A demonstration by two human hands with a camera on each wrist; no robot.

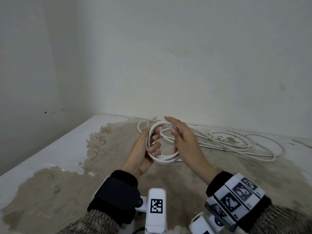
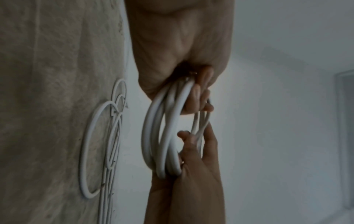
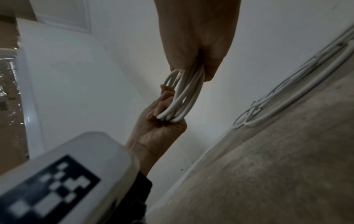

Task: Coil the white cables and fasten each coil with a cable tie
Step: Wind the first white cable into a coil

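A coil of white cable hangs in the air between both hands, a little above the table. My left hand grips its left side, thumb outside and fingers curled through the loops. On the coil's right side my right hand pinches the strands between thumb and fairly straight fingers. More white cable lies in loose loops on the table behind and to the right. One strand seems to run from the coil to that pile. No cable tie shows in any view.
The table is worn beige with patches of white paint, and its left edge runs diagonally toward me. Grey walls stand close behind and to the left. Bare tabletop lies under and in front of the hands.
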